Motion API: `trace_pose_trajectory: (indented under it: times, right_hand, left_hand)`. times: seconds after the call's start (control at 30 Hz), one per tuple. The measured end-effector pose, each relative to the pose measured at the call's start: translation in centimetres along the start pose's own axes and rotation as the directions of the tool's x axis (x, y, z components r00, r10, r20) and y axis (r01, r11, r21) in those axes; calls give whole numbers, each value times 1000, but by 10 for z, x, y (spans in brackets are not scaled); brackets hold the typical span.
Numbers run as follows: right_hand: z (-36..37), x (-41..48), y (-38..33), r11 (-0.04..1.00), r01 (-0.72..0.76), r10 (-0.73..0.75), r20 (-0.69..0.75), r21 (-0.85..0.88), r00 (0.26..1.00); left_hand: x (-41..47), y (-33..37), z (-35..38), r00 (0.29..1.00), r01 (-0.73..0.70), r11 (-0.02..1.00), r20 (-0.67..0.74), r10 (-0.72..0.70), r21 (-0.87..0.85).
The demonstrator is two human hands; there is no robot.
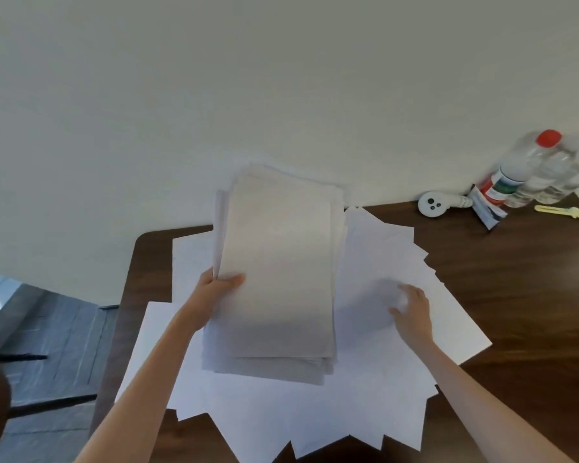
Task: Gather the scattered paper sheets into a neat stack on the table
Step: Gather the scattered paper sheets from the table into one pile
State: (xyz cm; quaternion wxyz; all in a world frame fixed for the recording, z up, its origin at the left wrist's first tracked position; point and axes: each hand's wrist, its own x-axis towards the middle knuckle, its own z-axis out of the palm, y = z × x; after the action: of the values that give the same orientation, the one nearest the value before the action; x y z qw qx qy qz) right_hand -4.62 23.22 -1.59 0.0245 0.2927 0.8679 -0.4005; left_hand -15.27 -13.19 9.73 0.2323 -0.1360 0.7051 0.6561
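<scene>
The step in hand is, as I judge it, to take one more of the loose sheets (365,396) and add it to the gathered stack (278,279); to do it well, the sheet should be slid with the fingertips until one edge lifts, then laid square on top of the stack, not pushed under it. The left hand (214,289) grips the stack at its left edge in the centre of the frame, thumb on top, the other fingers hidden below; the stack is raised above the sheets that cover the desk (515,295). The right hand (411,312), right of centre, lies on a loose sheet with bent fingers (it is blurred, so whether it pinches the paper I cannot tell); both forearms reach up from the lower edge.
</scene>
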Motion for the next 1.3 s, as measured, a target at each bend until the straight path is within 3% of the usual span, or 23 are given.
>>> trace_pose_trajectory:
  times: [0.13, 0.23, 0.33, 0.5, 0.7, 0.73, 0.83, 0.9, 1.03, 1.13, 1.2, 1.3]
  right_hand:
    - [-10, -4, 8, 935, -266, 305, -152, 233, 940]
    - [-16, -4, 13, 849, -383, 451, -121, 363, 884]
    - [-21, 0, 17, 690, -565, 634, 0, 452, 773]
    - [-24, 4, 20, 479, -620, 705, 149, 621, 693]
    - [-27, 7, 9, 399, -615, 699, 208, 680, 684]
    - [-26, 9, 8, 392, -627, 707, 216, 673, 674]
    - [-23, 14, 4, 382, -648, 713, 236, 659, 661]
    - [-23, 16, 3, 391, -648, 702, 243, 654, 669]
    - [-24, 16, 4, 400, -655, 695, 253, 641, 673]
    - [-26, 17, 6, 409, -650, 675, 267, 640, 688]
    - [-29, 17, 7, 430, -648, 658, 273, 629, 701]
    - [-30, 16, 10, 461, -630, 632, 268, 625, 727]
  left_hand:
    - [22, -18, 39, 991, 97, 994, 85, -102, 59]
    - [41, -28, 66, 976, 121, 984, 163, -142, 131]
    - [57, -32, 94, 963, 124, 973, 214, -165, 194]
    - [81, -34, 127, 943, 98, 954, 281, -180, 283]
    - [94, -39, 155, 930, 36, 918, 322, -175, 394]
    - [97, -42, 159, 947, -25, 866, 290, -139, 499]
    - [100, -53, 171, 990, -132, 524, 133, 36, 842]
    - [99, -55, 177, 996, -93, 466, 77, 53, 880]
    - [108, -55, 173, 995, 49, 554, 5, -96, 831]
    - [115, -46, 162, 971, 142, 751, 56, -232, 645]
    - [115, -37, 156, 896, 290, 855, 191, -400, 430]
    - [107, -26, 149, 753, 384, 851, 411, -513, 359]
